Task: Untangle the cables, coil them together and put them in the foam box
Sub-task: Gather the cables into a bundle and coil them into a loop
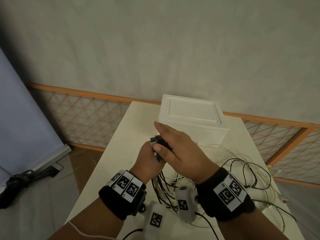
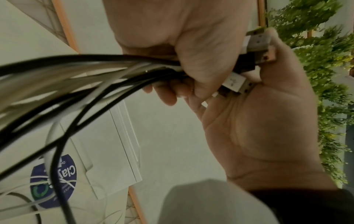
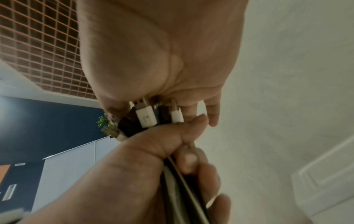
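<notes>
My left hand (image 1: 145, 158) grips a bundle of black and white cables (image 1: 161, 181) just below their USB plugs (image 1: 155, 144), held up over the table. The flat palm of my right hand (image 1: 180, 146), fingers straight, presses against the plug tips, and its thumb lies on the bundle. In the left wrist view the left hand (image 2: 201, 50) is curled round the cables (image 2: 86, 72) and the plugs (image 2: 235, 81) butt against the right palm (image 2: 264, 121). The right wrist view shows the right palm (image 3: 153, 53), the plugs (image 3: 147, 116) and the left hand (image 3: 153, 151). The white foam box (image 1: 190, 116) stands behind, lid on.
The cables trail down into a loose tangle (image 1: 245, 172) across the right half of the white table (image 1: 124, 132). The table's left edge drops to the floor, where a black object (image 1: 26, 181) lies. An orange lattice fence (image 1: 83, 118) runs behind the table.
</notes>
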